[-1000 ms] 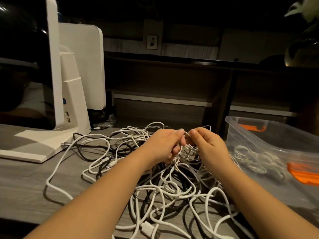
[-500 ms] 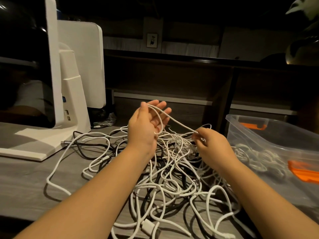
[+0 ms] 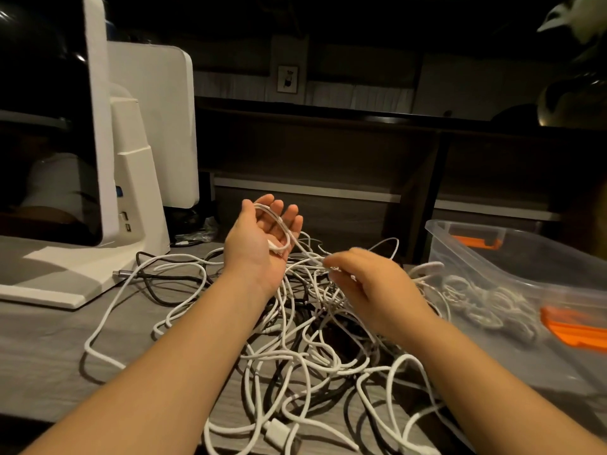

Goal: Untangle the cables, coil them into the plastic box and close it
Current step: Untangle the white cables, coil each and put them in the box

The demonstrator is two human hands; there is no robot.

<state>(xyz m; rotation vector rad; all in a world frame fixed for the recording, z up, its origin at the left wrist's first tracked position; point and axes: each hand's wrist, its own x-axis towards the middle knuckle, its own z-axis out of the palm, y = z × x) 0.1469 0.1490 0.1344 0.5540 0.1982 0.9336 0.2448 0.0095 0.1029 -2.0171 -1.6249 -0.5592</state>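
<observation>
**White cable looped over an open left palm, right hand pinching it above the tangle**

The left hand is raised above the desk, palm turned up and towards the camera, its fingers straight and slightly spread. A white cable loops across that palm, one end lying near the heel of the hand, and runs down and right to the right hand. The left fingers do not curl round the cable; it simply lies over them.

The right hand is seen from the back, lower and just right of the left hand. Its fingers are curled, and the fingertips pinch the white cable where it reaches them. This hand is somewhat blurred, so the exact grip is hard to make out.

Under both hands lies the tangle of cables, mostly white with some black ones beneath, spread over the grey desk between the forearms and out to the left. A white plug lies at its near edge.

The plastic box stands at the right of the desk, clear, open at the top, with orange latches. Coiled white cables lie inside it.

At the left stands a white monitor on its base, a dark cable plugged in low beside it.
</observation>
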